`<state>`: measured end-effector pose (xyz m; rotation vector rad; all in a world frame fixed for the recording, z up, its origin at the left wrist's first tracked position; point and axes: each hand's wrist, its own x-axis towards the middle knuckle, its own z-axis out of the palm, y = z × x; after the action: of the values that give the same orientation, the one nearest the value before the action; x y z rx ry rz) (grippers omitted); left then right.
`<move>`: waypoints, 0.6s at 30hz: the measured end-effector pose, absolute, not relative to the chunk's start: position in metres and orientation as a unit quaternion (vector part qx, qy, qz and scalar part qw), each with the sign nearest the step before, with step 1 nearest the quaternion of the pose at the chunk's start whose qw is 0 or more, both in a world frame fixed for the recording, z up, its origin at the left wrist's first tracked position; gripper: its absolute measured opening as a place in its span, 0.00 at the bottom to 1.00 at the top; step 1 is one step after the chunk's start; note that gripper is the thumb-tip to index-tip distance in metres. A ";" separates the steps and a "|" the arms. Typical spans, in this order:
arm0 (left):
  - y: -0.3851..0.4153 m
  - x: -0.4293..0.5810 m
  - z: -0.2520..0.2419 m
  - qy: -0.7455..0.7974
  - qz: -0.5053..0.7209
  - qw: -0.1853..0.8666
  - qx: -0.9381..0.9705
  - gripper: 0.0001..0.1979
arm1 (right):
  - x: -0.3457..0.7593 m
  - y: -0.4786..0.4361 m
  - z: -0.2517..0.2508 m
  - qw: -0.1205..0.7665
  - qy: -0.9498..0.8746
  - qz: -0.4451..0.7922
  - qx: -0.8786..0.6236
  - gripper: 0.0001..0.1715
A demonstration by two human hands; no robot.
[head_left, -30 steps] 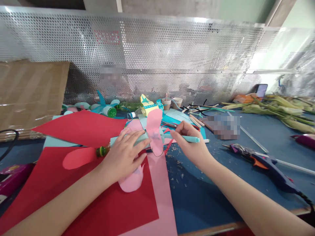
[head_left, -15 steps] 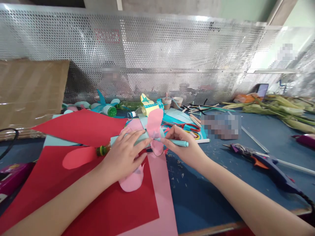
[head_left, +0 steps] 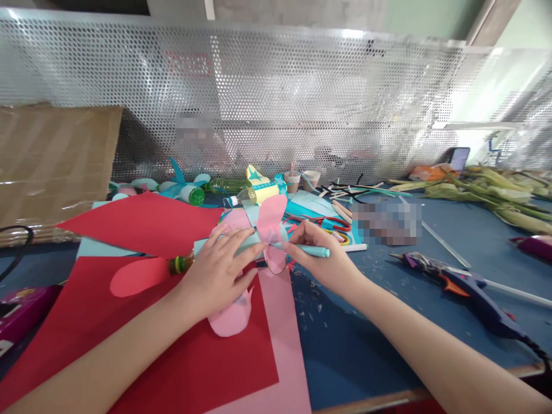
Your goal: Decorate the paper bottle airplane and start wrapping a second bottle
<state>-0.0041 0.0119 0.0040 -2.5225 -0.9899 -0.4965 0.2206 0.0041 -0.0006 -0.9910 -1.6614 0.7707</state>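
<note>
My left hand (head_left: 218, 270) lies with fingers curled over a bottle wrapped in light blue paper (head_left: 202, 246), whose green cap (head_left: 176, 265) points left. A pink paper wing (head_left: 271, 230) stands upright on the bottle. My right hand (head_left: 321, 256) pinches a teal pen (head_left: 308, 250), its tip touching the pink wing near the bottle. Another pink paper piece (head_left: 230, 319) sticks out under my left hand. Red paper sheets (head_left: 142, 224) and a pink sheet (head_left: 282, 339) lie beneath.
A blue glue gun (head_left: 457, 287) lies on the blue table (head_left: 366, 345) at right. Scissors (head_left: 321, 221), sticks, paper cups (head_left: 302, 180) and other bottle crafts (head_left: 254, 190) crowd the back. Corn husks (head_left: 487, 190) lie far right, cardboard (head_left: 52, 161) far left, a perforated metal screen (head_left: 276, 98) behind.
My right hand moved left with the pen, from beside the bottle until the tip met the pink wing. My left hand stayed on the bottle.
</note>
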 end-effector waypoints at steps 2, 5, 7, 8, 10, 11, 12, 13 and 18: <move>0.012 -0.004 0.004 -0.353 -0.177 0.188 -0.899 0.19 | 0.221 0.004 -0.001 0.504 -0.688 0.322 -0.412 0.13; 0.012 -0.004 0.004 -0.352 -0.176 0.189 -0.900 0.19 | 0.221 0.004 -0.001 0.503 -0.686 0.317 -0.420 0.13; 0.012 -0.004 0.004 -0.351 -0.174 0.193 -0.899 0.19 | 0.221 0.004 -0.001 0.505 -0.687 0.320 -0.413 0.13; 0.012 -0.004 0.004 -0.352 -0.173 0.195 -0.899 0.19 | 0.220 0.004 -0.001 0.506 -0.688 0.321 -0.410 0.13; 0.012 -0.004 0.004 -0.350 -0.172 0.199 -0.899 0.19 | 0.220 0.004 0.000 0.507 -0.687 0.320 -0.411 0.13; 0.012 -0.004 0.004 -0.347 -0.172 0.201 -0.900 0.19 | 0.220 0.004 0.000 0.507 -0.686 0.318 -0.414 0.13; 0.012 -0.004 0.004 -0.345 -0.172 0.204 -0.900 0.19 | 0.220 0.004 0.000 0.507 -0.685 0.314 -0.418 0.13; 0.013 -0.004 0.004 -0.343 -0.172 0.206 -0.900 0.19 | 0.220 0.004 0.000 0.508 -0.685 0.312 -0.419 0.13; 0.012 -0.005 0.004 -0.343 -0.171 0.212 -0.899 0.19 | 0.220 0.005 0.000 0.505 -0.689 0.320 -0.410 0.14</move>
<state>-0.0047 0.0125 0.0042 -2.4968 -0.9533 -0.4745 0.2200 0.0048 0.0000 -0.9892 -1.6621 0.7725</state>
